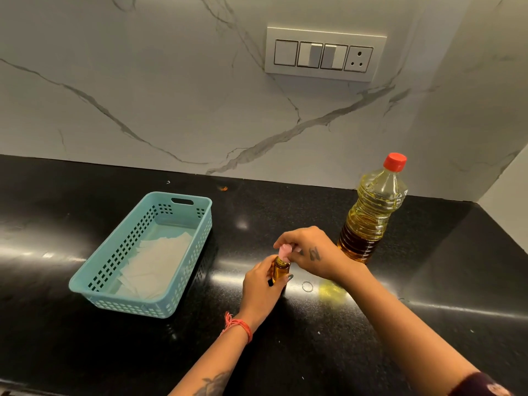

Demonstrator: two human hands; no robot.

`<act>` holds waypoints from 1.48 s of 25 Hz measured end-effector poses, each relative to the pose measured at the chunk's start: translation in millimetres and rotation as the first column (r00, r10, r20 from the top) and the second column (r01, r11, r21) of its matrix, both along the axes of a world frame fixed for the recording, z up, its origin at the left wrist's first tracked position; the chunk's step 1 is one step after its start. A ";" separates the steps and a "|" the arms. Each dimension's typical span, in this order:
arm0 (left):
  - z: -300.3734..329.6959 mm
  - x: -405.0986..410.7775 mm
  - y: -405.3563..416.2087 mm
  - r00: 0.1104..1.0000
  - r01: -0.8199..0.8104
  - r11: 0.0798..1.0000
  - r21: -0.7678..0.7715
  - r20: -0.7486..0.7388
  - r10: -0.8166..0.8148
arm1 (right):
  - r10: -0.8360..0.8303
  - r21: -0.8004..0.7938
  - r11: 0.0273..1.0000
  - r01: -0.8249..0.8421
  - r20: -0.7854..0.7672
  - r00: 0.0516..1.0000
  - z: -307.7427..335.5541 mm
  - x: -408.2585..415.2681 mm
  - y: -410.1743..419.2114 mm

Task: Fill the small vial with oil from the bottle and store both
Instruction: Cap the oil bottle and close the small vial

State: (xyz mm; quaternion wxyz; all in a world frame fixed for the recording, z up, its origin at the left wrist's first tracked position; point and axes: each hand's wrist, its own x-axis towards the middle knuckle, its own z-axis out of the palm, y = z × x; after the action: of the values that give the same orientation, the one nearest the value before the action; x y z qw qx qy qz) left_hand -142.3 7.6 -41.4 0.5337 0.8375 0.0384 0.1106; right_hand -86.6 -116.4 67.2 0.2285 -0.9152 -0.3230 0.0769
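Left hand, low in the centre of the frame, is what I see first: its fingers are curled round the small vial and hold it upright on the black counter. I see amber oil in the vial, nearly up to the neck. A red thread bracelet sits on the left wrist, and a tattoo shows on the forearm at the bottom edge.

Right hand comes in from the lower right, w/ a dark sleeve at the frame corner. Its fingertips pinch a small pink cap directly over the vial mouth. Whether the cap already touches the neck, I cannot tell. A small tattoo is on the back of this hand.

Just right of the vial, on the counter, I see a thin ring mark and a yellowish spot beside it.

Left of the hands, in the centre-left of the frame, stands a teal plastic basket w/ perforated walls and white paper on its bottom. It is apart from both hands.

Behind the right hand, in the centre-right, the oil bottle stands upright w/ its red cap on, approx. full of yellow oil.

Farthest, the white marble wall carries a switch panel in the upper centre-right.
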 end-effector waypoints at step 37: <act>2.3 -0.1 0.0 1.000 -0.013 1.000 0.018 0.014 0.013 | -0.086 -0.159 0.981 0.108 0.140 0.986 -1.9 -3.9 2.7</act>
State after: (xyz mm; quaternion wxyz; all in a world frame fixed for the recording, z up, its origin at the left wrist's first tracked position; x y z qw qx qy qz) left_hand -142.4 7.6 -39.1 0.5255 0.8413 0.0392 0.1202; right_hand -90.5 -113.7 65.3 0.1329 -0.9488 -0.2847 0.0313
